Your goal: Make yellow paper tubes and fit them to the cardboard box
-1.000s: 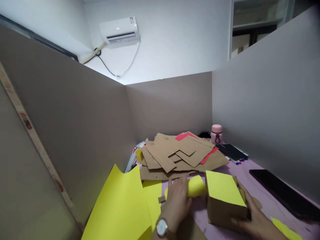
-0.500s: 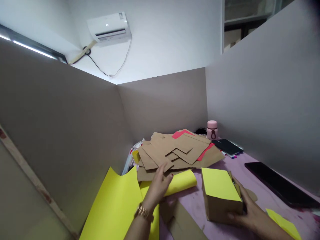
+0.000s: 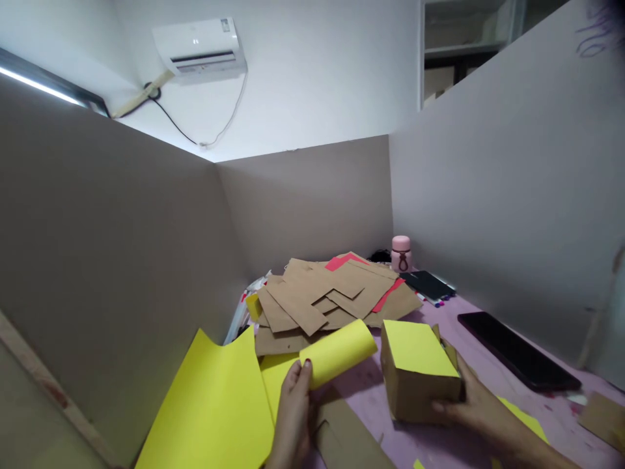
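Observation:
My left hand (image 3: pixel 294 397) is closed on the near end of a curled sheet of yellow paper (image 3: pixel 342 355), thumb on top. My right hand (image 3: pixel 471 404) grips the right side of a small cardboard box (image 3: pixel 422 397), its thumb on the front face. A yellow paper panel (image 3: pixel 420 347) covers the top of the box, while the front face is bare brown. At the box's right edge some cardboard sticks up beside my fingers, which are partly hidden. Another large yellow sheet (image 3: pixel 209 404) lies to the left of my left hand.
Brown cardboard pieces (image 3: pixel 297 306) with bits of red paper are piled at the back. A cut cardboard piece (image 3: pixel 349 433) lies in front. To the right are a pink bottle (image 3: pixel 401 254), a black tablet-like slab (image 3: pixel 517 352) and several markers (image 3: pixel 437 301). Grey partitions (image 3: pixel 312 202) enclose the table.
My left hand has gone from open above the curled yellow paper to closed on its end, which is now slightly raised. The view has shifted right; my right hand still holds the box.

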Action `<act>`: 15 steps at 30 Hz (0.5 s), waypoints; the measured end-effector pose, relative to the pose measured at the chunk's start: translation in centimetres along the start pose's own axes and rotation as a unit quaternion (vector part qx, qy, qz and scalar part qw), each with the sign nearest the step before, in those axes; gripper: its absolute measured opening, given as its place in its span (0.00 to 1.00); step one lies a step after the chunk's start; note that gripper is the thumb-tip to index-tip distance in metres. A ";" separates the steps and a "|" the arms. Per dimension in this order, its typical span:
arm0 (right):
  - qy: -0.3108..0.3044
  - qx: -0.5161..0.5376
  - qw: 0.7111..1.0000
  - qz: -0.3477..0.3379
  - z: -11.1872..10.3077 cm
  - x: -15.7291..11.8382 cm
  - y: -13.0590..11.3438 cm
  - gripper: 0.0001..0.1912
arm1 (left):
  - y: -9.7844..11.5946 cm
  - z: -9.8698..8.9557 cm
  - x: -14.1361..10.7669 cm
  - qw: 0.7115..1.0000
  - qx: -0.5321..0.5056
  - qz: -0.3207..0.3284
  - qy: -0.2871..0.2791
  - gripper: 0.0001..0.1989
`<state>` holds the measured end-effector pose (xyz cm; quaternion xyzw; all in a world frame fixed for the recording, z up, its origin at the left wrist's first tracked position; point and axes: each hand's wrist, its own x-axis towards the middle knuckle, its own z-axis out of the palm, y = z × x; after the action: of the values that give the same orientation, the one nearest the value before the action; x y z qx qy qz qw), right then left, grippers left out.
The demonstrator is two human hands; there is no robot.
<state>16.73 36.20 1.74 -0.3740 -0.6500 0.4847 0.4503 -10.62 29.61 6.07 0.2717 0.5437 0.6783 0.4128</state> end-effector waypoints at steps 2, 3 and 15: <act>-0.013 -0.001 1.000 0.002 -0.3 0.1 -0.2 0.65 | 0.2 -0.5 0.0 0.999 -0.021 -0.015 -0.037 0.16; -0.017 -0.004 1.000 0.001 -0.4 0.1 -0.3 0.65 | 0.2 -0.7 0.0 0.998 -0.029 -0.023 -0.054 0.16; -0.007 0.015 1.000 -0.013 -0.3 -0.2 -0.3 0.62 | 0.1 -0.4 -0.9 0.994 -0.078 -0.014 -0.071 0.14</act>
<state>17.12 36.01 2.04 -0.3552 -0.6505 0.4912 0.4577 -10.54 28.58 6.12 0.2783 0.4626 0.6919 0.4795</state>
